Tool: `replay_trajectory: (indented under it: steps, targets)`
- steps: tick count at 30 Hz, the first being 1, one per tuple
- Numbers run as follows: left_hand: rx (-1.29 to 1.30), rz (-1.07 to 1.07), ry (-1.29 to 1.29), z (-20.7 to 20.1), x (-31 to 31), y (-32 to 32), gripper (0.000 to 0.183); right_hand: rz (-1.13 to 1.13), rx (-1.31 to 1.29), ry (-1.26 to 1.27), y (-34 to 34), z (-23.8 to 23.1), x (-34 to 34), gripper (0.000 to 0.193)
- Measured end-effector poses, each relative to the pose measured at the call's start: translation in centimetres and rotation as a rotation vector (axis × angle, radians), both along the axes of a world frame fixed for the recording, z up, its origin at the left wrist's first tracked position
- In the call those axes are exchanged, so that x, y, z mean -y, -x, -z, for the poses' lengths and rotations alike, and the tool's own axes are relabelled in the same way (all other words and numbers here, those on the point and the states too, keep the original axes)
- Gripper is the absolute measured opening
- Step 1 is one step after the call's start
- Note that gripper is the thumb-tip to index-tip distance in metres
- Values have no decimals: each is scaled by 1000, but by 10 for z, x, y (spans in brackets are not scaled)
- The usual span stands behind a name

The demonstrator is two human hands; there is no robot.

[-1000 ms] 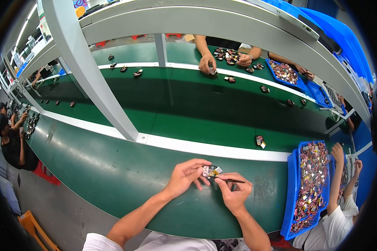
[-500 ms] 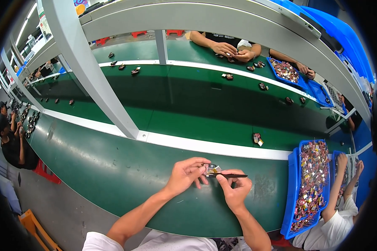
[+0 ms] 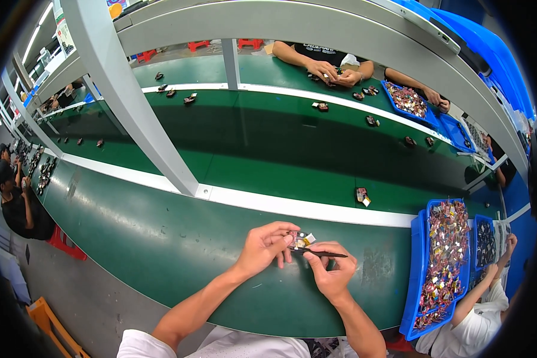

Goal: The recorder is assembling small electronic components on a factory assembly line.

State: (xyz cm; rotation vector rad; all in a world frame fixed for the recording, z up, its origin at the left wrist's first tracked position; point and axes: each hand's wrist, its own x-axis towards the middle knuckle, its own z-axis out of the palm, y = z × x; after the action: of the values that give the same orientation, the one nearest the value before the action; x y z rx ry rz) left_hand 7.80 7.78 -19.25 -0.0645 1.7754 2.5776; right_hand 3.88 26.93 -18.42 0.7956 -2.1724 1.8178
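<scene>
Over the green bench, my left hand pinches a small electronic assembly with a dark casing, reddish parts and a pale silvery piece sticking up. My right hand is closed around slim black tweezers, held almost level. Their tip reaches the near side of the assembly, though my fingers partly hide the contact. Both hands are close together, just this side of the white rail.
On my right stands a blue tray heaped with small wired parts. Beyond it, a co-worker's arm reaches near another blue tray. A green conveyor carries scattered assemblies behind the white rail. A grey post rises at left.
The tweezers' handle has dipped slightly and shifted left. Assemblies on the conveyor have slid a little left. The co-worker's nearer hand at right has dropped, uncovering more of the blue tray there.
</scene>
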Motion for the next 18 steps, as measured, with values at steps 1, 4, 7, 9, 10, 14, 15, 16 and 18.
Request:
replay_trajectory:
  steps: [1,4,7,9,10,14,15,16,18]
  targets:
    - [0,0,0,0,0,0,27,0,0,0,0,0,0,15]
    - [5,3,6,1,0,0,27,-7,-53,-13,1,1,0,15]
    - [-2,8,-8,1,0,0,27,-14,-122,-25,1,1,0,15]
    - [5,2,3,1,-1,1,27,-30,-181,-69,1,-1,0,16]
    - [4,2,3,1,-1,1,27,-30,-182,-68,1,-2,1,16]
    - [31,13,97,1,-2,1,27,-30,-329,-95,1,2,5,17]
    - [18,6,150,1,-3,0,27,-33,-355,-96,1,4,5,18]
    - [18,5,153,2,-3,0,27,-34,-356,-93,0,3,5,18]
    - [52,-36,143,4,-5,0,27,-49,-399,-171,-1,2,4,16]
